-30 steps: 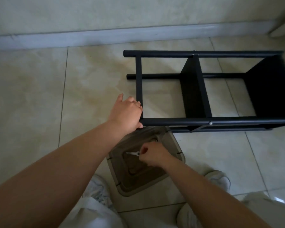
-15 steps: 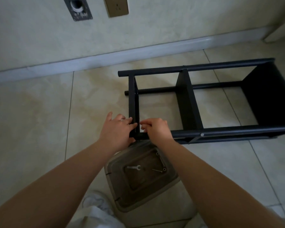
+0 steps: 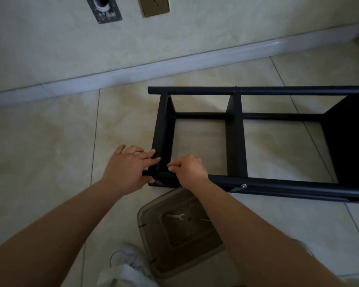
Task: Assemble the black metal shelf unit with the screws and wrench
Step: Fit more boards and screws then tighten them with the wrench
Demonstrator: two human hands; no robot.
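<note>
Shelf unit (image 3: 257,141), black metal, lies on its side on the tiled floor (image 3: 39,152), just out from the white skirting board (image 3: 133,69), its long tubes running off to the right. At the shelf unit's near left corner both hands meet. The left hand (image 3: 125,168) has its fingers laid fairly straight across the end panel, thumb under the corner, steadying it. The right hand (image 3: 188,169) is curled, fingertips pinched at that same joint; it looks to be starting a screw, though I cannot see one between the fingers. Nearer the person than the shelf unit sits a translucent bin (image 3: 174,235) with a small wrench (image 3: 176,216) lying on its lid, untouched.

From here, the worry is a screw started crooked by fingers alone: it could cross-thread or drop. If the left hand slackens, the panel may shift and the holes lose alignment.
</note>
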